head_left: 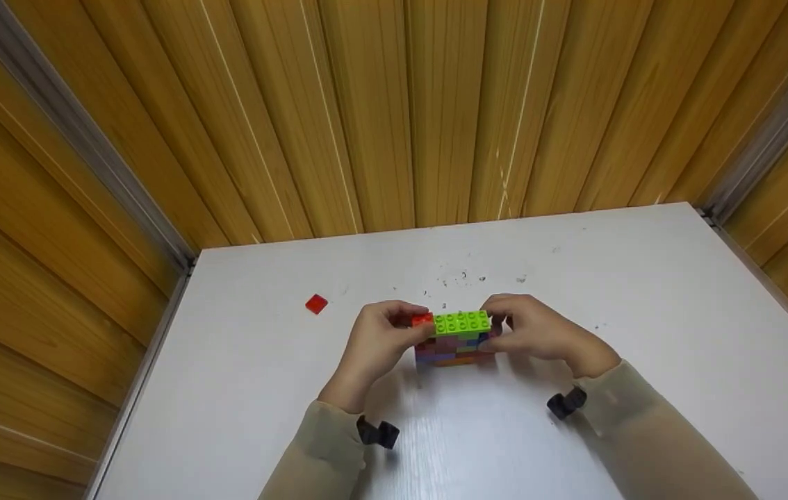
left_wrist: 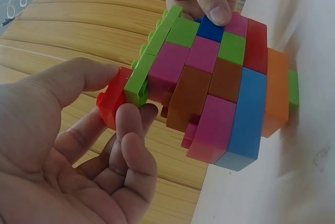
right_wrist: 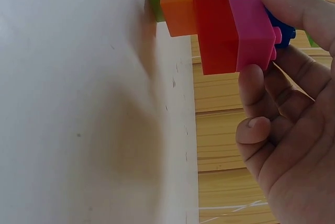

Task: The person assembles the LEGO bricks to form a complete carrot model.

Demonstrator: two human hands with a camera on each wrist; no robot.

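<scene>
A stack of toy building bricks (left_wrist: 220,72) in pink, brown, blue, green, red and orange stands on the table, topped by a long lime green brick (head_left: 462,322) with studs. My left hand (head_left: 379,340) pinches a small red brick (left_wrist: 114,96) between thumb and fingers, right at the left end of the lime green brick. On the other side, my right hand (head_left: 536,326) grips the stack's right end. In the right wrist view its thumb lies over a blue brick (right_wrist: 280,22), with a fingertip under a pink brick (right_wrist: 254,33).
A loose red brick (head_left: 316,303) lies on the white table (head_left: 248,389) to the left of the stack. Dark specks and marks dot the tabletop behind the stack. Wood-patterned panels (head_left: 380,125) rise along the back and sides.
</scene>
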